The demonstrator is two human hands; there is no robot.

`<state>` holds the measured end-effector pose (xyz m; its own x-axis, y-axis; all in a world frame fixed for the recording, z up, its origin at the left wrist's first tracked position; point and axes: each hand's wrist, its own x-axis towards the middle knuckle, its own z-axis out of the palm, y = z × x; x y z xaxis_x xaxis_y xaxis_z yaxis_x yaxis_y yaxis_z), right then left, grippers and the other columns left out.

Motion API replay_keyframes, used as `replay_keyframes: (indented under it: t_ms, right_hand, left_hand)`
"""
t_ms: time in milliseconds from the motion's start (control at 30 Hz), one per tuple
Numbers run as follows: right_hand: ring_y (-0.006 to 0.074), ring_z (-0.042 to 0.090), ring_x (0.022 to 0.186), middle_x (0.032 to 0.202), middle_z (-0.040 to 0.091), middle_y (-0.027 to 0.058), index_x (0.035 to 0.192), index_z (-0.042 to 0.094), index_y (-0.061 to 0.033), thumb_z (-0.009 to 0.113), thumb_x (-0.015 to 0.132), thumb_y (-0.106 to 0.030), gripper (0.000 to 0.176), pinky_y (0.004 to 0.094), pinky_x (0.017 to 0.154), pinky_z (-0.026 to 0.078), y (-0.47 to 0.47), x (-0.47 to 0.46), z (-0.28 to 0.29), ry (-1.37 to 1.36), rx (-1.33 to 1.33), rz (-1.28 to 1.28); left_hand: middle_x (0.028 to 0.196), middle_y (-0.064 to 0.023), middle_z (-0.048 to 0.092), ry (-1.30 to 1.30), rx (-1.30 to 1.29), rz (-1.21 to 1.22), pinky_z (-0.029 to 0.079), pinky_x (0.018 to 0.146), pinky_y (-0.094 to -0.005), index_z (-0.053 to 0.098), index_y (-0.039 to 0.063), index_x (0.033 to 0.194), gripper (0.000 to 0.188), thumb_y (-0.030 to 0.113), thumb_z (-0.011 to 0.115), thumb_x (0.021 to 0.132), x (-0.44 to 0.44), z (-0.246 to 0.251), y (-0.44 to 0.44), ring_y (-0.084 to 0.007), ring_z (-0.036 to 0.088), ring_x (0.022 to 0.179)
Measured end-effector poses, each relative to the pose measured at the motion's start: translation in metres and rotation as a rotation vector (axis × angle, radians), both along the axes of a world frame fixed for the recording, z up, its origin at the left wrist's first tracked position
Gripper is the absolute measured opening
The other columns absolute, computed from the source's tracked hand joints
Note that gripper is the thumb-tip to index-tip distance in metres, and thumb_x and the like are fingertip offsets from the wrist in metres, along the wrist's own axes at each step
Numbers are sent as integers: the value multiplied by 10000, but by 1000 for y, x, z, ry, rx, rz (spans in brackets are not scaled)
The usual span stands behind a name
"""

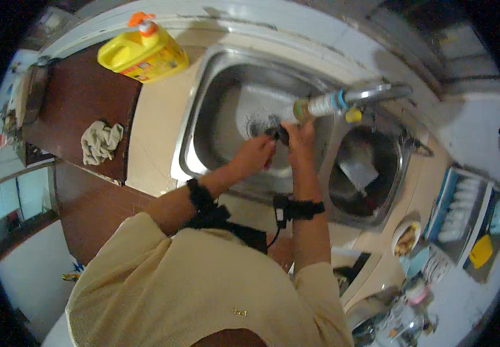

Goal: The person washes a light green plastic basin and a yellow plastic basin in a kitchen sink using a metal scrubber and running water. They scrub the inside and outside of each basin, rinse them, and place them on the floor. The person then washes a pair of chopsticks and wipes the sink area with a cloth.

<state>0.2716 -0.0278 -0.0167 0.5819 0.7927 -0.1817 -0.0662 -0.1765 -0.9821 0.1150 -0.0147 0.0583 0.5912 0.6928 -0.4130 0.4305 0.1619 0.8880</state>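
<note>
Both hands are over the large basin of a stainless steel sink [228, 156]. My right hand [300, 136] grips a small dark object [283, 135], too blurred to name, under the end of a faucet with a filter attachment [319, 107]. My left hand [258, 152] pinches the near left side of that dark object with its fingertips. Beyond the hands, the basin's drain [256, 128] is partly visible. Wet patches shine on the basin floor around it.
A yellow pump jug [146, 56] stands left of the sink. A crumpled cloth [100, 142] lies on the dark red surface. The smaller basin [363, 173] holds a pale packet-like item. A bowl of food [406, 239] and a dish rack [458, 212] are at the right.
</note>
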Motion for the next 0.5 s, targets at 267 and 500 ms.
replay_keyframes:
  t_ms: [267, 500]
  right_hand:
    - [188, 563, 896, 981, 586, 73, 1064, 555, -49, 653, 784, -143, 311, 308, 814, 442, 39, -15, 21, -338, 89, 44]
    - [291, 560, 855, 966, 598, 129, 933, 633, -46, 610, 777, -128, 178, 374, 781, 440, 162, -46, 62, -895, 206, -135]
  left_hand:
    - [651, -103, 562, 196, -71, 295, 447, 533, -318, 547, -15, 899, 238, 211, 474, 918, -148, 44, -6, -173, 547, 564]
    - [581, -43, 498, 75, -69, 394, 409, 509, -262, 506, -10, 860, 259, 223, 446, 953, -191, 51, -12, -120, 504, 529]
